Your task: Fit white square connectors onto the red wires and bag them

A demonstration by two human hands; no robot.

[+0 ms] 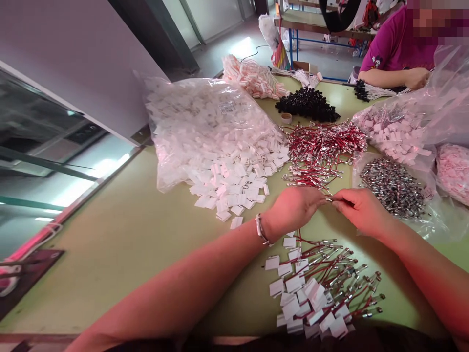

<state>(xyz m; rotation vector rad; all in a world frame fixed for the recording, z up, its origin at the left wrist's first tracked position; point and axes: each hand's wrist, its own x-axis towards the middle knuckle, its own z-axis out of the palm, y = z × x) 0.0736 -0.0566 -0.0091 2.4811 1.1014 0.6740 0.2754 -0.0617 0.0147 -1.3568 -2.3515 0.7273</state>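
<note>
Head view; slim piece [329,199] sideways between hands [297,206] [361,210]

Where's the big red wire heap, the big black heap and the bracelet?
Big red wire heap [324,142]: head view, its middle.
Big black heap [308,104]: head view, its middle.
Bracelet [260,229]: head view, its band.

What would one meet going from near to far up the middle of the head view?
White housings with red leads → left hand and right hand, side by side → pile of red leads → heap of black pieces → bundle of white wires → far table.
</note>
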